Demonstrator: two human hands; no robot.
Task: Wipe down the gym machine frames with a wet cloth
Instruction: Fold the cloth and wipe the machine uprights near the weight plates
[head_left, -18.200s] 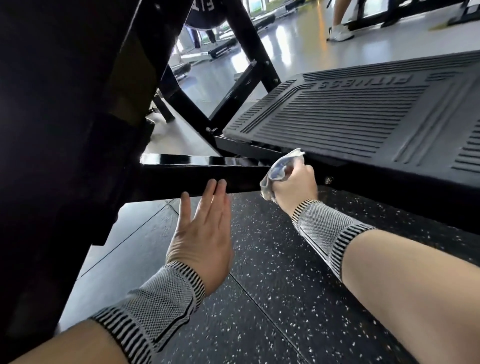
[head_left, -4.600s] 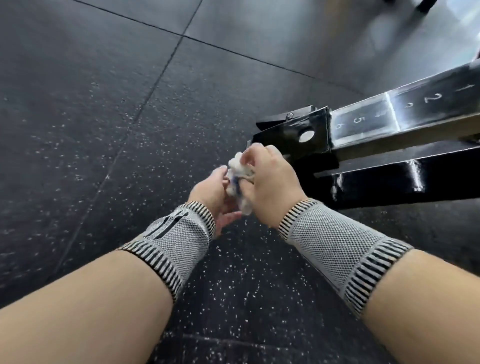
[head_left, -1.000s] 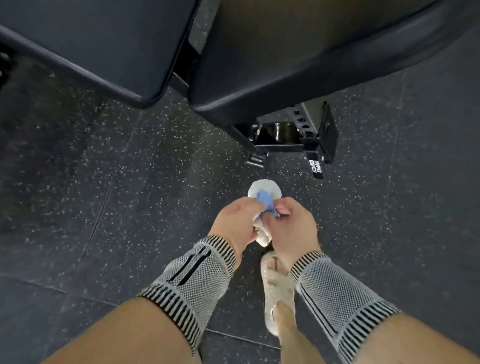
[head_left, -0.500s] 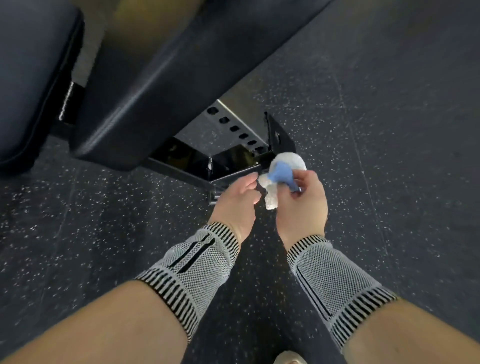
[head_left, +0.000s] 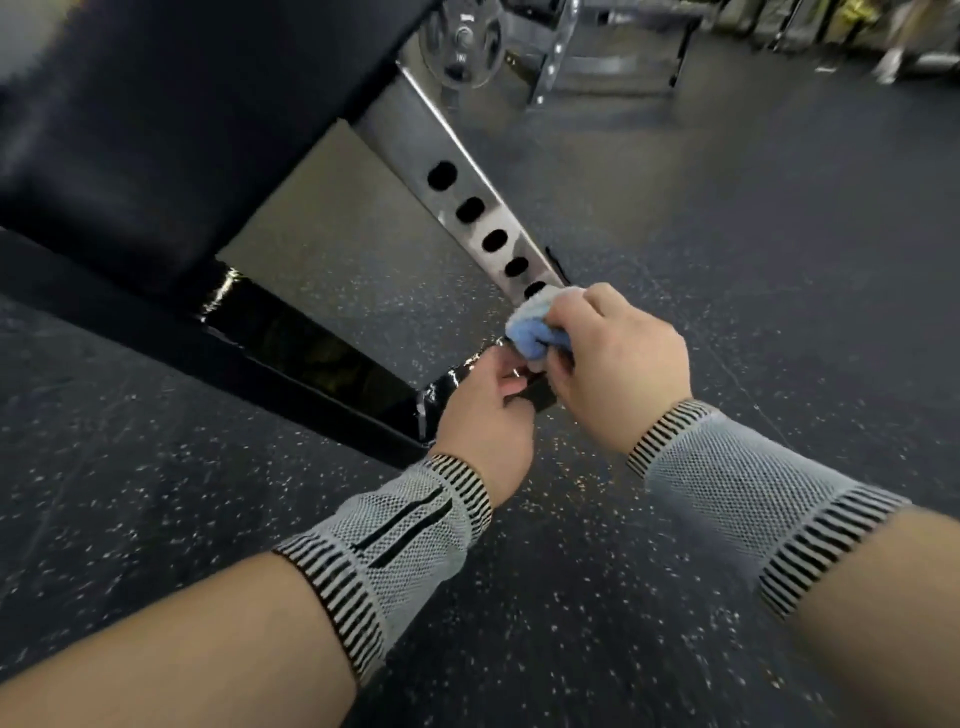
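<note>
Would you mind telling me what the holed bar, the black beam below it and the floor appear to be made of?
Holed bar: looks like bare or brushed metal, grey with a bright edge glint and punched oval holes.
Black beam: probably gloss-painted steel; it shows sharp mirror-like reflections.
Floor: seemingly rubber matting, matte dark with pale speckles and a thin seam.
</note>
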